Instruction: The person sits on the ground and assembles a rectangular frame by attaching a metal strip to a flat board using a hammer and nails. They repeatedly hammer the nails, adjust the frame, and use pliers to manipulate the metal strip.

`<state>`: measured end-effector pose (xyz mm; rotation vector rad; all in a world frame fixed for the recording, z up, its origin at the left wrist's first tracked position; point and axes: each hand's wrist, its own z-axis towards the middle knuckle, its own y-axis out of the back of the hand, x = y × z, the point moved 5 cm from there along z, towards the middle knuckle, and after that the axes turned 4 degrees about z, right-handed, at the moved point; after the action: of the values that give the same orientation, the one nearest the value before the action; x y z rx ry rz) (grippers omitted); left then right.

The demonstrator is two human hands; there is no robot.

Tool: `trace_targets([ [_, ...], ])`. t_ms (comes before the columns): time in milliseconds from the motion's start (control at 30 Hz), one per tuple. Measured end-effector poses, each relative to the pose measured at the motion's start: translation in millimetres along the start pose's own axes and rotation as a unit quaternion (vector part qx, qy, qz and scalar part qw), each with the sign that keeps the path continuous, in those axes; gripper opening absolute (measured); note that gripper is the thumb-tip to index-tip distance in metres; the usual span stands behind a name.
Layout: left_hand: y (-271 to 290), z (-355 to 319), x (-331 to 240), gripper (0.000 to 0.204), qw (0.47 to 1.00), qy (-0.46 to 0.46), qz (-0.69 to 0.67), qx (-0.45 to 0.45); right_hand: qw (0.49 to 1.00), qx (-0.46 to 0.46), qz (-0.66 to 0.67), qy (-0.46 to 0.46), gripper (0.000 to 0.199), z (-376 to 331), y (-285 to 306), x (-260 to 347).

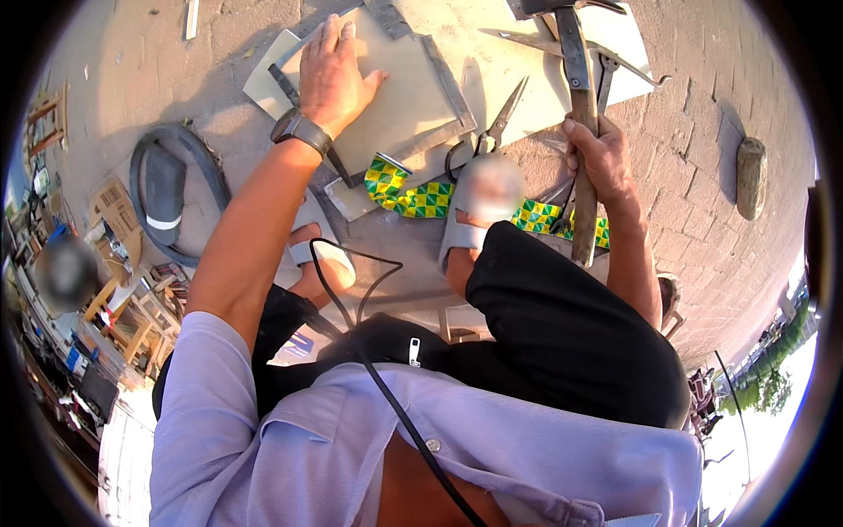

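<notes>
Left hand (332,75) is down flat, fingers spread, pressing on a pale sheet (399,101) that lies on the paved ground (702,176) in front of the seated person. Right hand (599,158) is wrapped tight around the wooden handle of a hammer (580,132), the head up near the top edge of the view, above a second pale slab (527,61). A flat metal strip (448,83) runs along the far side of the pressed sheet, touching it, and another dark bar pokes out from under the wrist with the watch (301,130). Scissors (487,136) lie just beside the sheet, between the two hands, and pliers (606,75) rest on the slab beside the hammer's shaft. A green and yellow checked band (413,195) lies crumpled near the sandalled feet. This looks like the hold-and-strike step: sheet pinned, hammer gripped but not over the sheet. The next blow, to my eye, calls for swinging the head across toward the metal strip while the flat hand keeps its fingers well clear of the landing spot.
</notes>
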<state>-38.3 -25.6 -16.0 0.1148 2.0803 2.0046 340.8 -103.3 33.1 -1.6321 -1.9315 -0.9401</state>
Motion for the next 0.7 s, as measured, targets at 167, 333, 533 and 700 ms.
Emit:
trace_targets([
  [167, -11, 40, 65, 0.078, 0.987, 0.086, -0.054, 0.12, 0.98, -0.046, 0.186, -0.051, 0.03, -1, 84, -50],
  [333, -39, 67, 103, 0.057, 0.964, 0.072, -0.157, 0.202, 0.925, 0.002, 0.374, -0.064, 0.033, 9, 146, -120],
  [533, -10, 88, 92, 0.047, 0.937, 0.046, -0.157, 0.309, 0.946, -0.054, 0.304, -0.102, 0.031, 15, 147, -129],
  [700, 34, 83, 70, 0.047, 0.909, -0.008, -0.244, 0.337, 0.974, -0.158, -0.096, -0.131, 0.043, 19, 167, -131],
])
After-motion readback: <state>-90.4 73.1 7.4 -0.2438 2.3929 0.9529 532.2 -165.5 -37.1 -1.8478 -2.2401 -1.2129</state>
